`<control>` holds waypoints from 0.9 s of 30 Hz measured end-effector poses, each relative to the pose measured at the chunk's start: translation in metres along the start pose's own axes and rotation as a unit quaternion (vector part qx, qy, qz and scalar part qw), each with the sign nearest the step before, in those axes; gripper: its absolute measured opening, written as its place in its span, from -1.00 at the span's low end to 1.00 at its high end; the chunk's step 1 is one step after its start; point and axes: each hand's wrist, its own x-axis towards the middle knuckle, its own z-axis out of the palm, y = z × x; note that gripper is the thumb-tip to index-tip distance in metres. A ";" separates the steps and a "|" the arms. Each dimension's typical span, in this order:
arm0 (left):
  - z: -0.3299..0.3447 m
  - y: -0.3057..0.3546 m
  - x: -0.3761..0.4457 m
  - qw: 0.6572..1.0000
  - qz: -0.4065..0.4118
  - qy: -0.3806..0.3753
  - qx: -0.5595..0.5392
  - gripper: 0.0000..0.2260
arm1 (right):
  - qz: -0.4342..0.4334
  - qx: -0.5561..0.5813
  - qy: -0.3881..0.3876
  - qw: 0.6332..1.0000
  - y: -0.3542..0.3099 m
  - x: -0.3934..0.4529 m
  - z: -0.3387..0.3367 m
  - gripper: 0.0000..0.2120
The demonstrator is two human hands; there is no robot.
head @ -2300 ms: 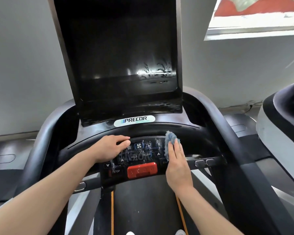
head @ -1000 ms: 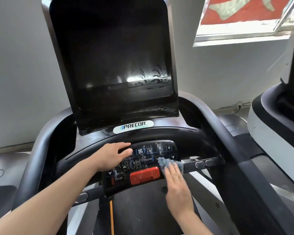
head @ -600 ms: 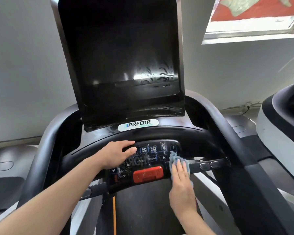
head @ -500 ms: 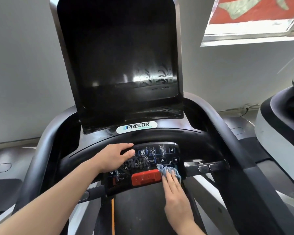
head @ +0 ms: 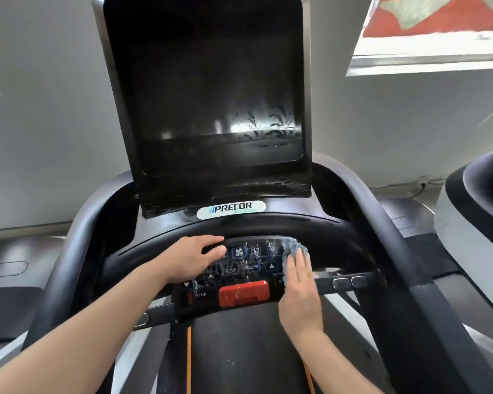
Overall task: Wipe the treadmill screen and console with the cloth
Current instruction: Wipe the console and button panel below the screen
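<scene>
1. Cloth (head: pixel 293 248) is what you must look at first: it is small, blue-grey and crumpled, with a rough fluffy texture, and only its upper part shows above your fingertips.
2. It lies on the upper right corner of the console button panel (head: pixel 241 265), just beside the arrow button.
3. Your right hand (head: pixel 300 291) presses it flat against the panel; the fingers are straight and lie together, so the hand is not clenched around the cloth but pushes on it with an extended palm.
4. Your left hand (head: pixel 195 258) rests on the left part of the same panel, with fingers relaxed and a little spread; it grasps nothing.
5. The panel is black and glossy, and small wet marks or droplets shine over the fan, MODE and PROGRAM buttons.
6. The red stop bar (head: pixel 244 292) sits below these buttons, between your two hands, and the word STOP is printed to its left.
7. The screen (head: pixel 211 95) stands upright above the console, dark and switched off, with curved smear marks in its lower right area where the light reflects.
8. The white PRECOR label (head: pixel 231 209) is just under the screen.
</scene>
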 end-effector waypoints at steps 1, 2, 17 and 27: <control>0.000 0.000 0.000 1.000 -0.002 0.001 -0.001 -0.48 | -0.022 -0.007 -0.006 1.000 -0.006 -0.005 0.005 -0.15; 0.000 0.000 -0.001 1.000 -0.003 0.000 -0.002 -0.48 | -0.054 -0.008 -0.010 0.998 -0.006 -0.009 0.007 -0.13; 0.004 -0.003 -0.001 1.000 -0.013 -0.005 -0.010 -0.46 | -0.022 0.029 -0.001 0.999 -0.006 0.051 -0.008 -0.27; 0.002 0.001 -0.004 1.000 -0.007 0.004 -0.013 -0.51 | -0.119 -0.029 -0.045 0.991 -0.008 0.067 -0.003 -0.25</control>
